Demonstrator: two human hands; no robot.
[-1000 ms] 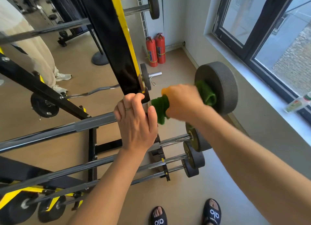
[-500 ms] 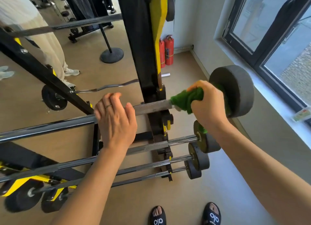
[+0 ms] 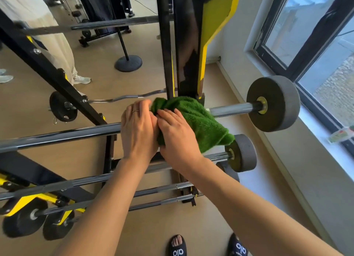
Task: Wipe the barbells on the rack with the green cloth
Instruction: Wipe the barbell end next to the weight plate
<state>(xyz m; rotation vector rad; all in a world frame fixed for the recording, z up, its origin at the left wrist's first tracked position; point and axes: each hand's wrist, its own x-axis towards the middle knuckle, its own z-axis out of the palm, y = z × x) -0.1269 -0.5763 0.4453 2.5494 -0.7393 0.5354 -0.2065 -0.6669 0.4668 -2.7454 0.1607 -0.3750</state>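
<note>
On the top barbell (image 3: 67, 135) of the rack (image 3: 183, 54), both hands meet at the green cloth (image 3: 193, 118), left hand (image 3: 138, 127) and right hand (image 3: 178, 135) pinching its folds, so wrapping it fully round the bar should wipe best.

- Green cloth (image 3: 199, 120): thick terry fabric, deep fuzzy pile, matt.
- Top barbell (image 3: 61, 135): polished steel shaft, smooth, with bright streaks of reflection.
- End weight (image 3: 275, 104): dull grey, grainy rubber-like face, matt; brass-coloured metal hub.
- Rack upright (image 3: 185, 45): glossy black painted metal, mirror-like sheen; yellow panel beside it painted, chipped at the lower edge.
- Lower barbells (image 3: 162, 190): chromed steel, shiny.
- Floor (image 3: 28, 106): smooth tan surface, low sheen.
- Window frame (image 3: 298, 64): dark, satin finish.
</note>
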